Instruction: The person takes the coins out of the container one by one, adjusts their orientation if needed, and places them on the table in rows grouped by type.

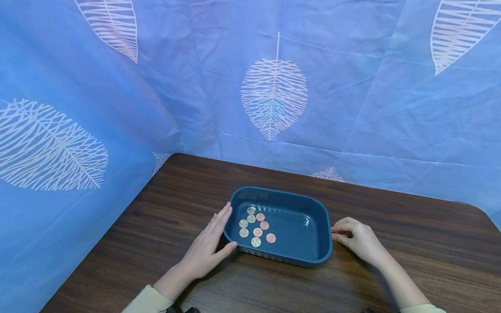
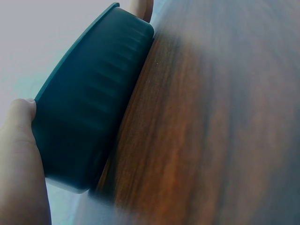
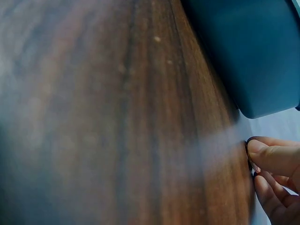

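Observation:
A dark blue rectangular plastic tray (image 1: 299,234) rests on the table. Inside it, toward the left, lie several gold-coloured coins (image 1: 256,241) and several copper-coloured coins (image 1: 271,238). My left hand (image 1: 209,243) lies along the tray's left end, fingers extended; its thumb (image 2: 21,115) touches the near side by the rim. Just beyond the tray's right end, my right hand (image 1: 358,239) has thumb and fingertips brought together low over the table. The right wrist view shows those fingers pinching a small thin coin (image 3: 255,167), seen nearly edge-on and mostly covered by the fingertips.
The dark wood-grain table (image 1: 176,187) extends around the tray on all sides. Behind and to the left hangs a blue cloth (image 1: 352,87) printed with white leaves, close along the table's edges. Light sleeves (image 1: 148,300) show at the bottom.

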